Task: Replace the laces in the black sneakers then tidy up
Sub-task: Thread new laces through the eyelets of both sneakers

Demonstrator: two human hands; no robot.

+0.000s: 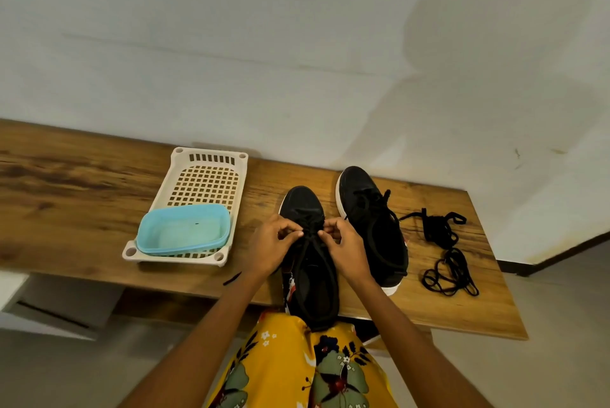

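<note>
A long wooden table with a brown grain stands against a pale wall. Far to the left of the hands sits a cream plastic tray with a slotted, grid-pattern floor. A shallow light blue plastic container rests inside the tray's near end.

Just right of the tray, the left hand has its fingers curled, thumb and fingertips pinching a black lace at the eyelets of the nearer black fabric sneaker. This sneaker points away from the person, toe on the table, heel hanging over the near edge above a yellow floral garment. A short black lace end lies on the table below the left wrist.

The right hand meets the left over the same sneaker, its fingers also curled and pinching the lace from the other side.

Just beyond the right hand stands the second black sneaker with a white sole, already threaded with a loose black lace. Further right, well apart from the hands, a tangled pile of black laces lies on the table near its right end.
</note>
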